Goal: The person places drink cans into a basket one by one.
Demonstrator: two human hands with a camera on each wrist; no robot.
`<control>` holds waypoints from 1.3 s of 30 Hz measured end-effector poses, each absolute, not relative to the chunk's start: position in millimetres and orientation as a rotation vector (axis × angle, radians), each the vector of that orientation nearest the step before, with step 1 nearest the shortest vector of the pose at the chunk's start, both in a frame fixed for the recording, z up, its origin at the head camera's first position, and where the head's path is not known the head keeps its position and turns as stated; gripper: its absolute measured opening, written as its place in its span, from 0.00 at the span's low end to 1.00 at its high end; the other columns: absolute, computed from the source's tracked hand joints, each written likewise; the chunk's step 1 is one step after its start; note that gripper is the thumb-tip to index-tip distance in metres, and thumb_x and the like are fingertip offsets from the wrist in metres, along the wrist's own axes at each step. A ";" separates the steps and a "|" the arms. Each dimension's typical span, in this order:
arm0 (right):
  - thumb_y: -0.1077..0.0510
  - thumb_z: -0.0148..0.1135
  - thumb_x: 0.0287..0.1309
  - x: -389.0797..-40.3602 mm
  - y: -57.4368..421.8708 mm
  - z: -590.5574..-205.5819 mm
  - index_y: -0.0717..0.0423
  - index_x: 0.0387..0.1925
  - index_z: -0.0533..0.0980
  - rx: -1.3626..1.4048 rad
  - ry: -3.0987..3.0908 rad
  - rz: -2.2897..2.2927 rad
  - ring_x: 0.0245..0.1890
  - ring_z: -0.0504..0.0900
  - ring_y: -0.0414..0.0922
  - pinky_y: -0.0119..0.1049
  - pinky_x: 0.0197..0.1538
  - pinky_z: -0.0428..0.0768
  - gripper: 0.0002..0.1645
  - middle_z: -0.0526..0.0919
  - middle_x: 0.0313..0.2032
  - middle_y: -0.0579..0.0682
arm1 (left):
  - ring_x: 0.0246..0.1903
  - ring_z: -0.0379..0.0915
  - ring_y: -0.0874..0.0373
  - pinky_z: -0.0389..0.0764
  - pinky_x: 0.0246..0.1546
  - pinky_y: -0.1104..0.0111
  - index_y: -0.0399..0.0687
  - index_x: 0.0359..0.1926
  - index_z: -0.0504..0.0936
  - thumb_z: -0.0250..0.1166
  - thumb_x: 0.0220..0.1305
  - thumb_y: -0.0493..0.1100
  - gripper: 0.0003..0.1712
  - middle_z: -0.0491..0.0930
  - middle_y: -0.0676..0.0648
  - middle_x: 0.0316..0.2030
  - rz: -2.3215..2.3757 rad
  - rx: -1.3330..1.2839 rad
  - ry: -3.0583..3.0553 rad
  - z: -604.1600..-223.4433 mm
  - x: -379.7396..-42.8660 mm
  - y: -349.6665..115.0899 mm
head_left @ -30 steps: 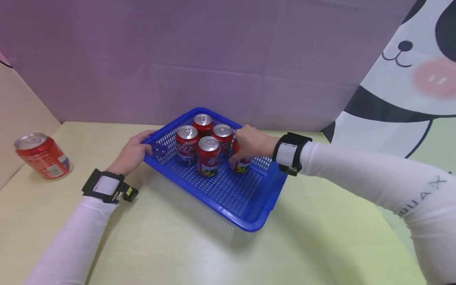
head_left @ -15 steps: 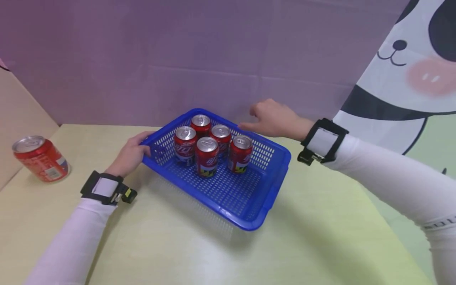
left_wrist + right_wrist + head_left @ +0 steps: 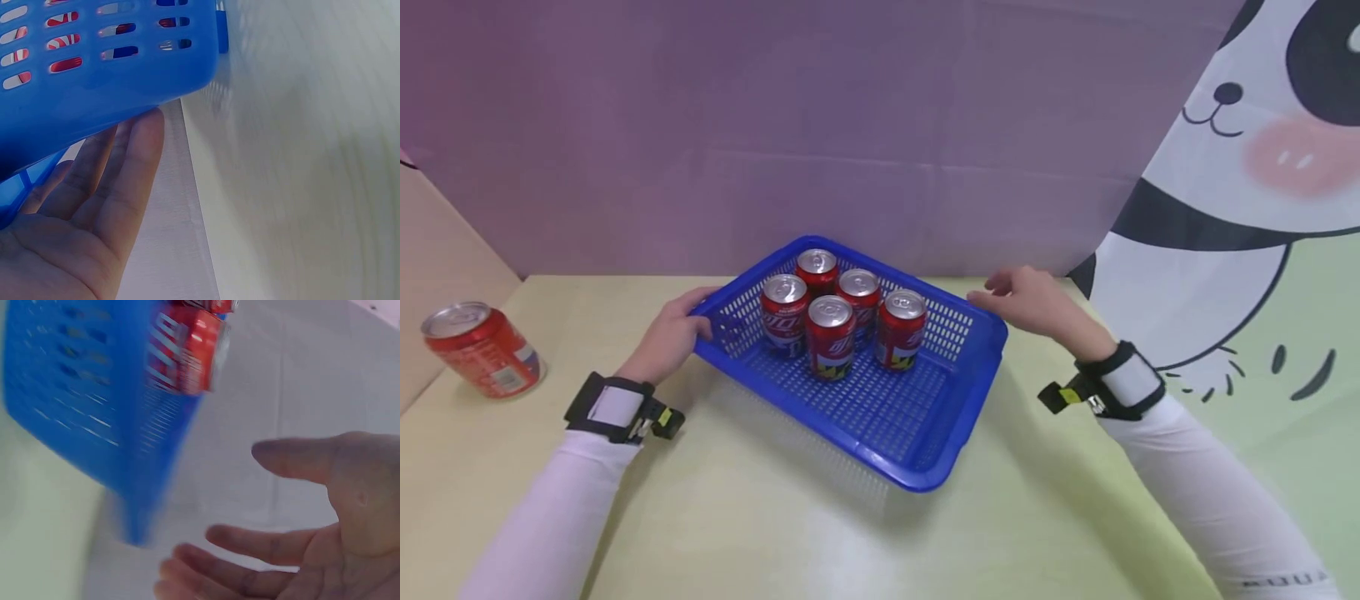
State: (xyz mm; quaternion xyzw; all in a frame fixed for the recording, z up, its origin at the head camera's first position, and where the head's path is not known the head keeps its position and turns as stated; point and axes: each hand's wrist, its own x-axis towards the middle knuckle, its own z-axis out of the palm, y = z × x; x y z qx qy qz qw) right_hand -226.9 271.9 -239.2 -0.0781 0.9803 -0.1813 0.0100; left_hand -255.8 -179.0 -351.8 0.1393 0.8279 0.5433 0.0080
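A blue plastic basket (image 3: 891, 421) with slotted sides sits at an angle across the table. Several red soda cans (image 3: 832, 337) stand upright in its left and far part. My left hand (image 3: 664, 340) grips the basket's left corner, thumb on top of the rim; the left wrist view shows the fingers (image 3: 140, 156) beneath it. My right hand (image 3: 1037, 304) is by the far right corner, holding nothing. In the right wrist view, its thumb and fingers are spread, apart from the blurred basket (image 3: 134, 456).
Another red can (image 3: 482, 350) stands alone at the table's left side. The pale wooden table (image 3: 737, 517) meets a purple cloth backdrop (image 3: 820, 133) behind the basket. A panda-printed cloth (image 3: 1210, 200) hangs at the right.
My right hand has let go of the rightmost can in the basket, lifted away and moved right to the basket's far right corner. My left hand has kept its grip on the rim.
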 end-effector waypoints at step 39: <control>0.71 0.51 0.48 -225.9 276.8 -336.5 0.70 0.36 0.70 -0.095 2.862 -1.719 0.33 0.69 0.48 0.34 0.35 0.71 0.10 0.69 0.31 0.57 | 0.52 0.73 0.39 0.70 0.54 0.45 0.33 0.65 0.70 0.49 0.73 0.40 0.24 0.77 0.31 0.54 1.277 0.575 2.924 -336.2 -246.5 -194.1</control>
